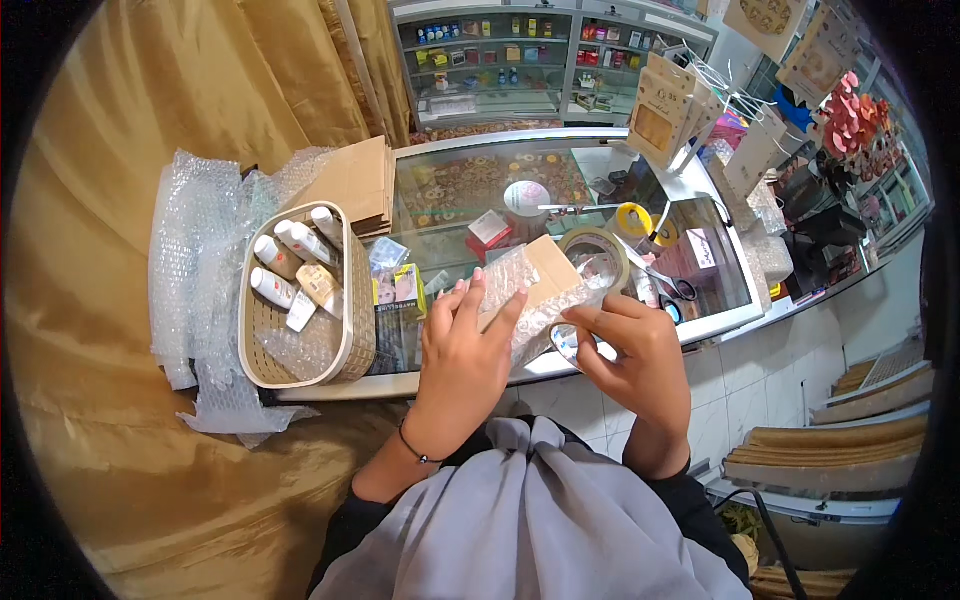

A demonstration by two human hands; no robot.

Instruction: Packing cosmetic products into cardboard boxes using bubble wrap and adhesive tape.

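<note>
On the glass counter before me lies a piece of brown cardboard [556, 271] with bubble wrap [504, 283] around part of it. My left hand [466, 352] rests on the wrapped part with its fingers spread, pressing on it. At the right side of the bundle, my right hand [637, 352] holds a roll of clear tape [564, 342] between thumb and fingers, near the wrap's edge. Just behind stands a wide roll of tape [624, 259], and scissors [660, 276] lie to its right.
A woven plastic basket [365, 315] of bottles stands left, beside bubble wrap sheets [199, 262] and stacked cardboard [360, 176]. A yellow-black box [399, 292], a red-white box [489, 229] and a round tub [527, 199] are on the counter. Hanging packets [660, 120] stand back right.
</note>
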